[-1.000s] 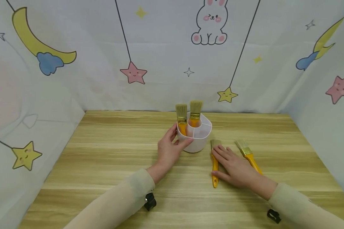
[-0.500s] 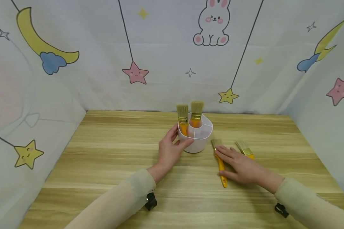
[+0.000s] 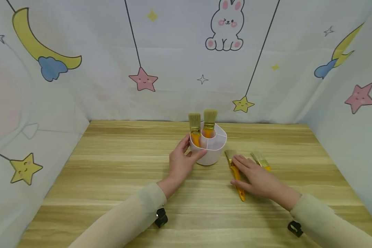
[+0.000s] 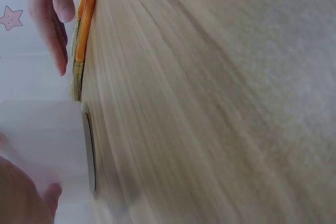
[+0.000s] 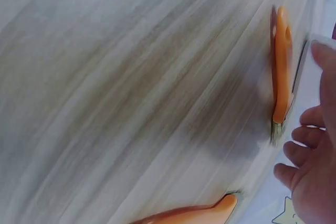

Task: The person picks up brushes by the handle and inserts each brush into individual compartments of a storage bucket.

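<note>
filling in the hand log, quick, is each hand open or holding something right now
Left hand: closed around the white divided cup.
Right hand: open, holding nothing, by the loose paintbrush nearer the cup.

Wood-grain tabletop [image 3: 117, 151]: broad free stretch at left and in front; white printed cloth [image 3: 173, 103] bounds the back and sides.
White plastic divided container [image 3: 208, 157]: right compartments free from above; an upright orange-handled bristle brush [image 3: 194, 122] obstructs the left one, a matching upright brush [image 3: 209, 119] the round centre.
Left hand [image 3: 182, 162]: curled round the container, blocking its left side.
Right hand [image 3: 258, 175]: above the flat orange-handled brush [image 3: 235, 172], gap beneath.
Container-to-flat-brush lane: narrow at the bristles, wider toward the handle.
</note>
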